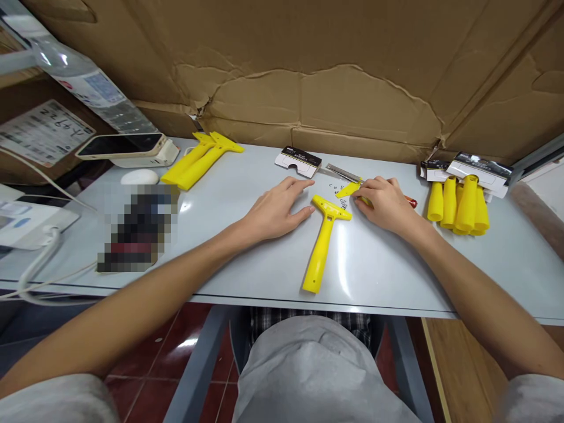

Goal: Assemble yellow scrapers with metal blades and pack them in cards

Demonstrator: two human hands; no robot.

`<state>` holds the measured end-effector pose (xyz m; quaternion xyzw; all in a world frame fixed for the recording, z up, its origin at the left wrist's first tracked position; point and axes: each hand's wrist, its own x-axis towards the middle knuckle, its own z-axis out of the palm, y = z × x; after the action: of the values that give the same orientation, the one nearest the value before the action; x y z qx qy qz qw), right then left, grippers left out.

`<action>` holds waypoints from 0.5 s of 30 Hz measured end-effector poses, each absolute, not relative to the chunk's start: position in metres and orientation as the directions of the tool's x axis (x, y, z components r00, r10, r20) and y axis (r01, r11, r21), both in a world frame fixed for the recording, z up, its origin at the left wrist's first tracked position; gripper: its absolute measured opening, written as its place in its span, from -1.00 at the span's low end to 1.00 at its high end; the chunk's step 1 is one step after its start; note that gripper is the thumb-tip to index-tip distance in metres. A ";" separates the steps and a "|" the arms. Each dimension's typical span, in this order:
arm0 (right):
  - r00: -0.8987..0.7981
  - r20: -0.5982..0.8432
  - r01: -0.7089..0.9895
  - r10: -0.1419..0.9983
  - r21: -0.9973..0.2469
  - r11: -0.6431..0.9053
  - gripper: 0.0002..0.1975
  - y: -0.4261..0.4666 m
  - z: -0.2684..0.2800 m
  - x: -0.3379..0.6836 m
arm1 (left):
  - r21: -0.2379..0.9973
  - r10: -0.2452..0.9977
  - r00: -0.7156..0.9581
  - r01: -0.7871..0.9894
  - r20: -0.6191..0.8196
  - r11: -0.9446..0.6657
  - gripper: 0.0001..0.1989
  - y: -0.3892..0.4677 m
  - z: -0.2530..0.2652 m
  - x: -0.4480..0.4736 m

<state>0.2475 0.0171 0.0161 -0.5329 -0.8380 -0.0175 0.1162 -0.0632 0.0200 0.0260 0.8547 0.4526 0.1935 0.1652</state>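
A yellow scraper handle (321, 247) lies on the table, its T-shaped head pointing away from me. My left hand (282, 208) rests just left of that head, thumb and fingers apart, holding nothing. To the right, my right hand (383, 202) has its fingers bent down at a small yellow plate (348, 190). Another bit of yellow shows under those fingertips, and a red tool end (411, 201) sticks out behind the hand; what the fingers grip is hidden. Small dark screws (343, 204) are scattered between my hands. Metal blades (343, 173) lie just beyond the plate.
A black-and-white card package (298, 161) lies at the back. Several yellow handles with cards (465, 202) are grouped at right; more handles (205, 158) lie back left. At left are a phone (121, 145), a water bottle (94, 88) and cables (37, 264). Cardboard (308, 100) walls the back.
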 end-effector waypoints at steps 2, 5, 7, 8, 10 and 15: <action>-0.408 0.218 0.896 0.887 -0.092 0.435 -0.67 0.016 0.016 0.247 | 0.463 0.847 0.503 0.717 0.174 -0.521 -0.36 0.022 0.026 -0.064; -0.409 0.214 0.896 0.887 -0.093 0.435 -0.67 0.017 0.015 0.247 | 0.458 0.849 0.501 0.723 0.169 -0.518 -0.39 0.025 0.024 -0.065; -0.410 0.211 0.895 0.887 -0.095 0.436 -0.66 0.017 0.015 0.248 | 0.455 0.836 0.511 0.708 0.197 -0.540 -0.47 0.027 0.022 -0.066; -0.412 0.209 0.893 0.887 -0.100 0.438 -0.66 0.017 0.015 0.248 | 0.463 0.830 0.514 0.694 0.216 -0.551 -0.52 0.028 0.021 -0.067; -0.413 0.208 0.890 0.887 -0.116 0.441 -0.65 0.017 0.017 0.250 | 0.488 0.826 0.505 0.671 0.250 -0.558 -0.63 0.030 0.021 -0.068; -0.367 0.257 0.905 0.894 -0.123 0.407 -0.59 0.019 0.027 0.260 | 0.475 0.831 0.444 0.682 0.335 -0.556 -0.76 0.035 0.030 -0.073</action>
<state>0.2598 0.0193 0.0268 -0.5443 -0.8264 -0.0195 0.1427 -0.0732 0.0350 0.0297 0.8387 0.4510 0.2731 0.1365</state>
